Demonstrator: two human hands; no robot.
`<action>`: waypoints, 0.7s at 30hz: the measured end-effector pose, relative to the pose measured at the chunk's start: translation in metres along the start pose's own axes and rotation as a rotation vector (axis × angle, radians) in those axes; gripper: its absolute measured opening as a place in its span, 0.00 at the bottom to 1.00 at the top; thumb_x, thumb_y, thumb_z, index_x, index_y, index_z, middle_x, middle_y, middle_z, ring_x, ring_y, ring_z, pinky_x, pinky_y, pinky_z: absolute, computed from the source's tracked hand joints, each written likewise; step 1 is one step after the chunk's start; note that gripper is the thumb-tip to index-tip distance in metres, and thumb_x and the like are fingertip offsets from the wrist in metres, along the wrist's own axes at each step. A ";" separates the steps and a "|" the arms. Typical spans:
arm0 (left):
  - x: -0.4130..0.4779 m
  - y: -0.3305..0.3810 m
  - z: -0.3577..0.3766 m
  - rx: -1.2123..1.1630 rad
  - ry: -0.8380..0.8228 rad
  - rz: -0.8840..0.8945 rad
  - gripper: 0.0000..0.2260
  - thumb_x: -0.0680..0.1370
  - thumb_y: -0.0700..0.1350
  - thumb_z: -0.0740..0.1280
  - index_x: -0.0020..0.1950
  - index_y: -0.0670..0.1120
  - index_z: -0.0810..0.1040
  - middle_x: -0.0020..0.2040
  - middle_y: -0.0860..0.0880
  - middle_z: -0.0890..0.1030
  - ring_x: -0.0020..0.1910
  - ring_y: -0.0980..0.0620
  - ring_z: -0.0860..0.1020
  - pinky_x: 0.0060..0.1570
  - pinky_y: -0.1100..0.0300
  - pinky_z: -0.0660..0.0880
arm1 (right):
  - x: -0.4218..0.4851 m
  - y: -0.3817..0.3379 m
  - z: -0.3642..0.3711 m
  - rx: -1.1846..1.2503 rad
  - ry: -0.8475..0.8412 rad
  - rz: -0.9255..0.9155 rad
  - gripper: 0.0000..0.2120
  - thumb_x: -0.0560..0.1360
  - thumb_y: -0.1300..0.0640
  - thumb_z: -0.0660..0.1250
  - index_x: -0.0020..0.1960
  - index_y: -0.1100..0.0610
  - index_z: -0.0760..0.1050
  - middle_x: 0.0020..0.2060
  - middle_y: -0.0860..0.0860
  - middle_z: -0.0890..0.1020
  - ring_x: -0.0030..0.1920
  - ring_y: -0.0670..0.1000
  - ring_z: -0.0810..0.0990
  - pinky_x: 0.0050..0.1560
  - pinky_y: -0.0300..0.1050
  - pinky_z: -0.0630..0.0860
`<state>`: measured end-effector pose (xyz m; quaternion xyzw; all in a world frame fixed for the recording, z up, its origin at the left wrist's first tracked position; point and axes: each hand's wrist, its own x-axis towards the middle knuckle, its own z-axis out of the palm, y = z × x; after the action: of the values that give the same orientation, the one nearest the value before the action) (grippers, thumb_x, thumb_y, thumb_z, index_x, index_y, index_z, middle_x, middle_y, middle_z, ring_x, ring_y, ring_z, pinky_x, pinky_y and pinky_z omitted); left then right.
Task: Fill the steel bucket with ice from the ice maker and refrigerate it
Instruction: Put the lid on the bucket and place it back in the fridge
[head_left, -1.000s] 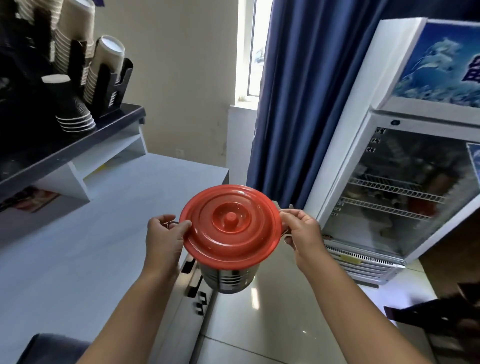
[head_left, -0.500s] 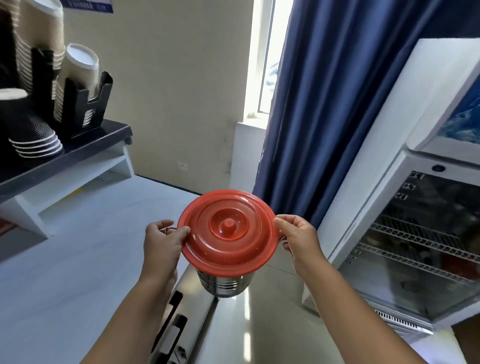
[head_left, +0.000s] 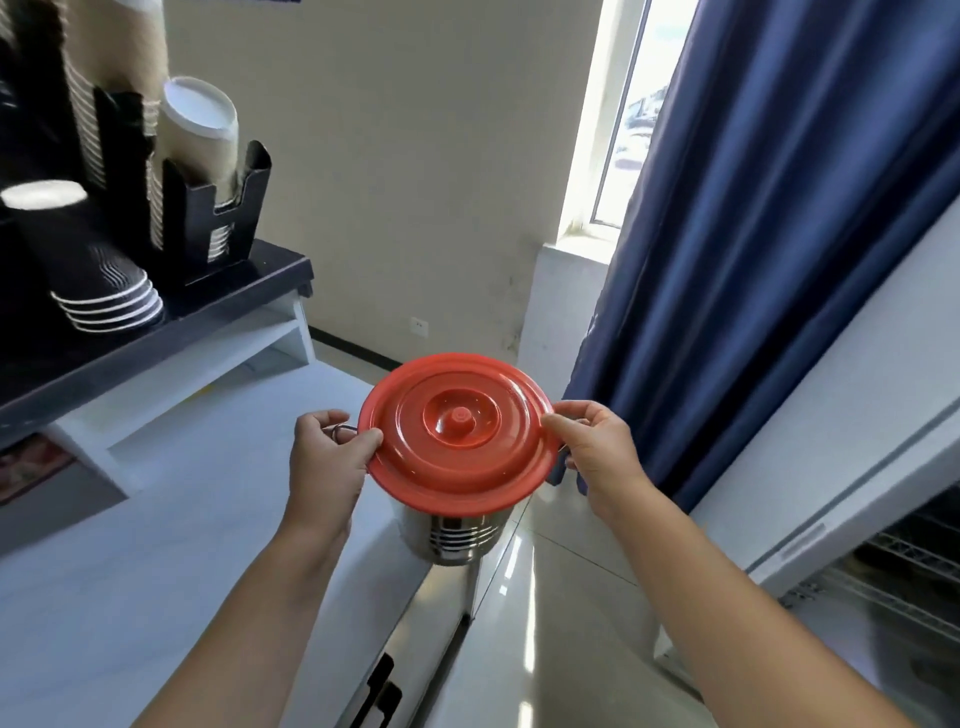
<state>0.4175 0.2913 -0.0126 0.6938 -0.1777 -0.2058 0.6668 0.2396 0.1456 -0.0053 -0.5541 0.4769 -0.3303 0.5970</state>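
Beige wall (head_left: 415, 182) stood ahead of you, with a bright window (head_left: 623, 130) to its right and a dark blue curtain (head_left: 753, 234) hanging down beside it. At your left ran a pale counter (head_left: 156, 571) carrying a raised dark-topped shelf (head_left: 249, 296); on that shelf's right end sat a stack of black cups (head_left: 88, 260), upside down, and a black holder (head_left: 208, 223) with light paper cups (head_left: 200, 130) stacked in it. At the right edge of your view rose the white fridge (head_left: 857, 415), wire racks showing through its glass low down. You held the steel bucket (head_left: 449, 535) in the air between both hands, over the counter's right edge and the glossy tiled floor (head_left: 545, 597), touching neither. Its red lid (head_left: 457, 431) sat closed on top and hid whatever was inside. Your left hand (head_left: 327, 457) had its fingers curled round the wire handle (head_left: 343, 430) on the bucket's left side, thumb pressed onto the lid's rim. Your right hand (head_left: 602, 457) gripped the opposite side the same way, thumb on the rim, fingers curled under; the handle there was mostly hidden by them.
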 end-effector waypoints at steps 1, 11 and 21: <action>0.009 -0.002 -0.002 0.004 0.013 -0.003 0.15 0.74 0.35 0.68 0.57 0.44 0.68 0.39 0.46 0.74 0.40 0.51 0.75 0.40 0.61 0.72 | 0.006 0.000 0.008 0.001 0.000 0.005 0.09 0.71 0.61 0.71 0.51 0.60 0.78 0.33 0.50 0.79 0.36 0.49 0.76 0.34 0.40 0.70; 0.071 -0.020 -0.027 0.065 0.087 -0.010 0.15 0.73 0.37 0.68 0.56 0.46 0.69 0.39 0.49 0.74 0.41 0.50 0.75 0.47 0.55 0.73 | 0.034 0.001 0.068 0.053 -0.045 0.069 0.11 0.73 0.68 0.67 0.55 0.65 0.74 0.34 0.52 0.78 0.20 0.38 0.72 0.21 0.29 0.66; 0.078 -0.026 -0.039 0.074 0.100 -0.021 0.13 0.73 0.37 0.68 0.54 0.46 0.70 0.38 0.49 0.74 0.38 0.52 0.74 0.41 0.61 0.71 | 0.044 0.003 0.087 -0.040 -0.008 0.063 0.12 0.72 0.62 0.69 0.56 0.60 0.75 0.36 0.49 0.79 0.27 0.39 0.74 0.29 0.33 0.68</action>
<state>0.5036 0.2854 -0.0416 0.7292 -0.1443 -0.1709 0.6467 0.3348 0.1353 -0.0228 -0.5519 0.4982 -0.2993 0.5980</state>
